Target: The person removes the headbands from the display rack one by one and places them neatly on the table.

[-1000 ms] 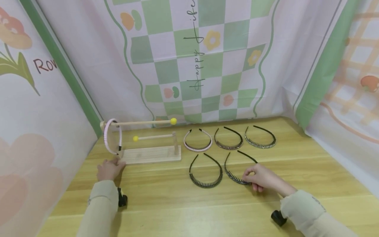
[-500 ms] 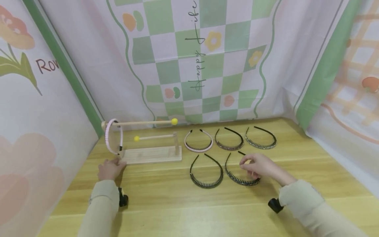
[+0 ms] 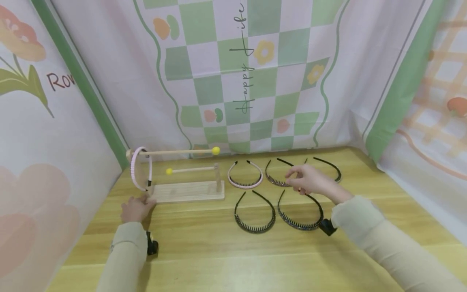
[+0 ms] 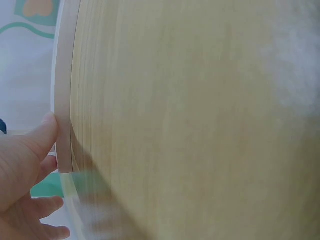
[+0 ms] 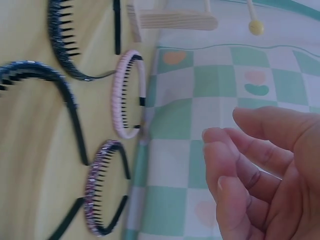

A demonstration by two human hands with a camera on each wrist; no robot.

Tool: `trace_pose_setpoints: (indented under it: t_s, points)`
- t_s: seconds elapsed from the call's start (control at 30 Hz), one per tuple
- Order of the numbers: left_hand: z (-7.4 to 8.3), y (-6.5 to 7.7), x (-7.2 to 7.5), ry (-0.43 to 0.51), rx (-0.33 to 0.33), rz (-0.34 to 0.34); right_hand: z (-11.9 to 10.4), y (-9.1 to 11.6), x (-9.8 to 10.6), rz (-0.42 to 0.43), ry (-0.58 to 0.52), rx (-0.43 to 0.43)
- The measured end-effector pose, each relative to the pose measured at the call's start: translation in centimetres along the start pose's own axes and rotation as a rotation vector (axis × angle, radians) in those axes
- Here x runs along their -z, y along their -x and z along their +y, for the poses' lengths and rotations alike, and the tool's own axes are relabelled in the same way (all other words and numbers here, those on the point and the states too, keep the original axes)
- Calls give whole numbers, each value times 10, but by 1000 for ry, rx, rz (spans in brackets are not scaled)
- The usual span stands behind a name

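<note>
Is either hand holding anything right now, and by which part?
Nothing is held. The right hand hovers empty above the headbands; the left hand rests by the wooden rack's base.

Dark toothed headband [image 3: 279,178] flat on table, back row, middle.

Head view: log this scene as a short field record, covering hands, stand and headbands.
Left hand: rests on the yellow wooden table at the corner of the pale wooden two-rod stand.
Right hand: empty, fingers loosely curled, raised over the back row.
On stand: one pink padded headband hangs on the upper rod.
On table: five toothed headbands, among them a pink-and-black one and a black one.
</note>
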State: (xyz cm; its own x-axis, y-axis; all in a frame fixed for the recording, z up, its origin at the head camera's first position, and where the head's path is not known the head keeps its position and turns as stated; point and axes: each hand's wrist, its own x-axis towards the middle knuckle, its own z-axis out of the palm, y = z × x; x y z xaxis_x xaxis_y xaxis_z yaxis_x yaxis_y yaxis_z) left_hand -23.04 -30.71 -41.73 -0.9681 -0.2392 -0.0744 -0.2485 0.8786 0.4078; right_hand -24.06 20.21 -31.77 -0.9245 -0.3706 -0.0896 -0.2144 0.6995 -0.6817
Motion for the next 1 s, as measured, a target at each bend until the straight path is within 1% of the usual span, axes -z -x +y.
trace_pose_setpoints:
  t_s: [0.07, 0.23, 0.43, 0.53, 0.63, 0.83, 1.0]
  points:
    - [1, 0, 0, 1, 0, 1, -6, -5, 3, 3, -6, -4]
    - [2, 2, 1, 12, 0, 2, -22, -17, 8, 35, 20, 8]
    - [0, 2, 0, 24, -9, 12, -41, -33, 12, 96, 90, 70]
    - [0, 2, -1, 27, -5, 16, -52, -41, 13, 108, 109, 78]
    - [0, 2, -1, 31, 5, 13, -63, -47, 13, 110, 108, 89]
    - [2, 3, 2, 27, 0, 6, -82, -60, 12, 113, 107, 151]
    - [1, 4, 1, 21, -11, 9, -100, -74, 12, 106, 56, 148]
